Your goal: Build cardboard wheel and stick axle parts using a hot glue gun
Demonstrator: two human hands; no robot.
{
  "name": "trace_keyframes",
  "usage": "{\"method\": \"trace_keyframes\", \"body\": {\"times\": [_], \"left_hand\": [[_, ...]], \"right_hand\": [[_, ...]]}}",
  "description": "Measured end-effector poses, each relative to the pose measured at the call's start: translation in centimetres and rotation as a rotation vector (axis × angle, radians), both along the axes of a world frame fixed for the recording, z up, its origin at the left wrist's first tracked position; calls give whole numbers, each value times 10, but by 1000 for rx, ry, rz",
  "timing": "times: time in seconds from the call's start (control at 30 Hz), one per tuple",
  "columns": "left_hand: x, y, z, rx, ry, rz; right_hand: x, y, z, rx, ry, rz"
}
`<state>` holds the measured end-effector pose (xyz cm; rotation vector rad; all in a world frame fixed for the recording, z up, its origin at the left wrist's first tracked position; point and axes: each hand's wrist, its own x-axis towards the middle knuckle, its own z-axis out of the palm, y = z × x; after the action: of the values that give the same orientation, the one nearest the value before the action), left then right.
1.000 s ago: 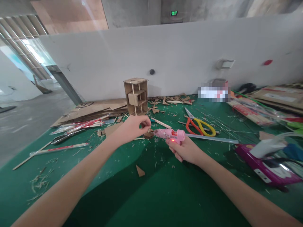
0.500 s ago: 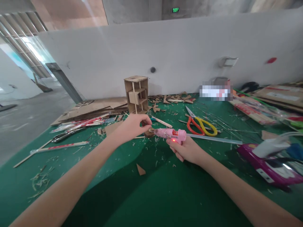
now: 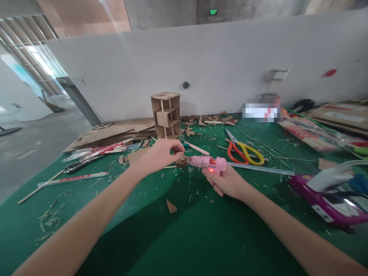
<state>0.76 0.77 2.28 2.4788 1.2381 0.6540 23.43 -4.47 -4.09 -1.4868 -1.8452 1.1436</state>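
Observation:
My right hand [image 3: 227, 181] is wrapped round a pink glue gun [image 3: 208, 163] with a red light lit, its nozzle pointing left. A long clear glue stick [image 3: 261, 168] runs out of its back. My left hand [image 3: 163, 155] is closed in a pinch right by the nozzle; what its fingertips hold is too small to name. Just under the nozzle and fingertips lies a small round brown piece [image 3: 181, 163]. Behind my left hand, a cardboard shelf-like tower [image 3: 166, 115] with thin wooden posts stands upright.
Red and yellow-handled scissors [image 3: 250, 154] lie right of centre. A purple power strip [image 3: 324, 205] with plugs is at the right. Flat cardboard [image 3: 115, 132] and wrapped sticks [image 3: 74, 178] lie left. Scraps litter the green table [image 3: 201, 237], with a cardboard triangle [image 3: 171, 207] near the front.

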Motion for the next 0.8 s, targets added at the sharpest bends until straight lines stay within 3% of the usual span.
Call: {"method": "trace_keyframes", "body": {"times": [0.5, 0.8], "left_hand": [[3, -3, 1, 9, -4, 2], [0, 0, -3, -65, -88, 34]], "right_hand": [[1, 0, -1, 2, -27, 11], [0, 0, -1, -2, -2, 8]]}}
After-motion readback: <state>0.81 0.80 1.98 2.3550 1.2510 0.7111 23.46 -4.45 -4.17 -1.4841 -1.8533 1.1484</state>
